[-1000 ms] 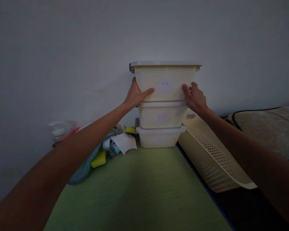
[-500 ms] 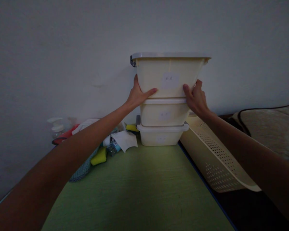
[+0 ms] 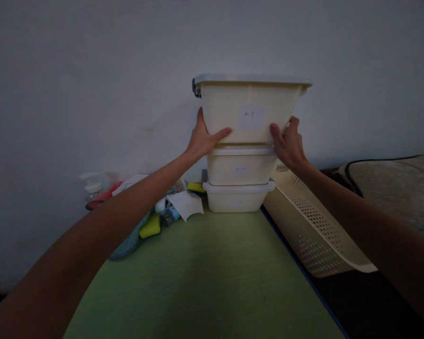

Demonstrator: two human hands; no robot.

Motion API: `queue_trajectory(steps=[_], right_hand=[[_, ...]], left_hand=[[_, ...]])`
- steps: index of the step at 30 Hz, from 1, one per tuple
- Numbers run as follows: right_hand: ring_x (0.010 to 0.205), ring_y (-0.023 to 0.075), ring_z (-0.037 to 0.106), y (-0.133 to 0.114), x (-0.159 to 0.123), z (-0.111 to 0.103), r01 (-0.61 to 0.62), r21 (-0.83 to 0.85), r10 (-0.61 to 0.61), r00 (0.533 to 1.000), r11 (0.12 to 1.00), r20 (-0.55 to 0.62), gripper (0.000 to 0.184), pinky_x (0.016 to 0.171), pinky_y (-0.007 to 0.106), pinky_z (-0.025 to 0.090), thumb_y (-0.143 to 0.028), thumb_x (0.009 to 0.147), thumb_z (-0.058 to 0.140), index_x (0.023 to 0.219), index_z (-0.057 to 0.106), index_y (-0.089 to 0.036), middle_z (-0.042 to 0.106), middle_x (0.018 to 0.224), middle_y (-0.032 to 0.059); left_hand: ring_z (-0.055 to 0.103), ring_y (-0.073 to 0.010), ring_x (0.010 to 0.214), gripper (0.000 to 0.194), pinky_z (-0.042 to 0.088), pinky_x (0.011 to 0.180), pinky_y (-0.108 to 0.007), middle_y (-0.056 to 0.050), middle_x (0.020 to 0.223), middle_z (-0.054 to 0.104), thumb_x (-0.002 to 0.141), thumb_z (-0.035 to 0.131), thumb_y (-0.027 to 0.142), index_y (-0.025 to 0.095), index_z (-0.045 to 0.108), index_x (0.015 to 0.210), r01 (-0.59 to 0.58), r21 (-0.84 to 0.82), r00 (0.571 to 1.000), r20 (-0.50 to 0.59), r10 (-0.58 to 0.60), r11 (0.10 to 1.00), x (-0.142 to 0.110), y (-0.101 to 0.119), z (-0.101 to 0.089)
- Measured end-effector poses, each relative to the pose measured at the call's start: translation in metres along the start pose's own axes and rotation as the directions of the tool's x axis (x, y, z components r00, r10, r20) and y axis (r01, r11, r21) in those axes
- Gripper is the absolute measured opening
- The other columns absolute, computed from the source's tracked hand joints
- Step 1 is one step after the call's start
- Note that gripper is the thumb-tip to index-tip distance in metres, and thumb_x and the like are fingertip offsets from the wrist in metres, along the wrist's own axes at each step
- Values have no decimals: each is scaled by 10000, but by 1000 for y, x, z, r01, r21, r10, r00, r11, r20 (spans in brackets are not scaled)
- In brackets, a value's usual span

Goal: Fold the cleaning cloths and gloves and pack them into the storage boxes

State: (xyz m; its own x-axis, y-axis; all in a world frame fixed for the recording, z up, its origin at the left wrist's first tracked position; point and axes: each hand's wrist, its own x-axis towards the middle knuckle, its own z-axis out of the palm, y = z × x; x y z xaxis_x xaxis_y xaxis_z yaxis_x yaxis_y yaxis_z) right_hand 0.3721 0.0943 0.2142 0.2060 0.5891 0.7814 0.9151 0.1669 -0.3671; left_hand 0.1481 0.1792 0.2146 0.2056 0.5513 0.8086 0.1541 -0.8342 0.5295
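Fingers (image 3: 200,115) of the left hand (image 3: 199,140) are parted wide from the thumb, which presses on the front of the top box (image 3: 222,108) while the others reach round its left side. The right hand (image 3: 290,147) mirrors it, thumb on the front, fingers bent round the right side, so the box is held between both hands.

It is at the head of a stack of three, roughly level, its lid (image 3: 254,79) on and a white label (image 3: 251,117) facing forward. In this dim light I cannot tell whether its base touches the middle box (image 3: 226,169) or sits just clear. The step in hand looks like steadying this box over the stack. To my mind, the next move calls for an even squeeze from both sides, since the walls taper downward, without nudging the middle box off the bottom box (image 3: 217,202).

That lowest one stands on the green surface (image 3: 205,268). To its left lie white paper (image 3: 187,203), a small bottle (image 3: 170,215) and a yellow sponge (image 3: 150,227); past the right edge are a perforated basket (image 3: 300,230) and a cushion (image 3: 395,188).
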Motion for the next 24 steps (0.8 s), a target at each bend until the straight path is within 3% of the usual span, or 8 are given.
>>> queue_trajectory(steps=[13, 24], right_hand=[[974, 301, 598, -31, -19, -44, -7, 79, 10, 999, 997, -36, 682, 736, 377, 446, -664, 845, 249, 1245, 262, -112, 574, 1139, 215], [932, 340, 613, -57, -53, -53, 10, 336, -11, 1000, 942, 0, 760, 774, 467, 463, -767, 727, 363, 1169, 250, -158, 594, 1062, 211]], left_hand=[[340, -309, 1302, 894, 286, 1066, -453, -140, 1376, 374, 608, 690, 594, 215, 229, 1274, -101, 6, 995, -2, 101, 995, -13, 45, -21], [432, -311, 1227, 869, 348, 1018, -453, -150, 1302, 450, 573, 707, 593, 189, 299, 1225, -45, -3, 997, -67, 45, 999, -62, 79, -52]])
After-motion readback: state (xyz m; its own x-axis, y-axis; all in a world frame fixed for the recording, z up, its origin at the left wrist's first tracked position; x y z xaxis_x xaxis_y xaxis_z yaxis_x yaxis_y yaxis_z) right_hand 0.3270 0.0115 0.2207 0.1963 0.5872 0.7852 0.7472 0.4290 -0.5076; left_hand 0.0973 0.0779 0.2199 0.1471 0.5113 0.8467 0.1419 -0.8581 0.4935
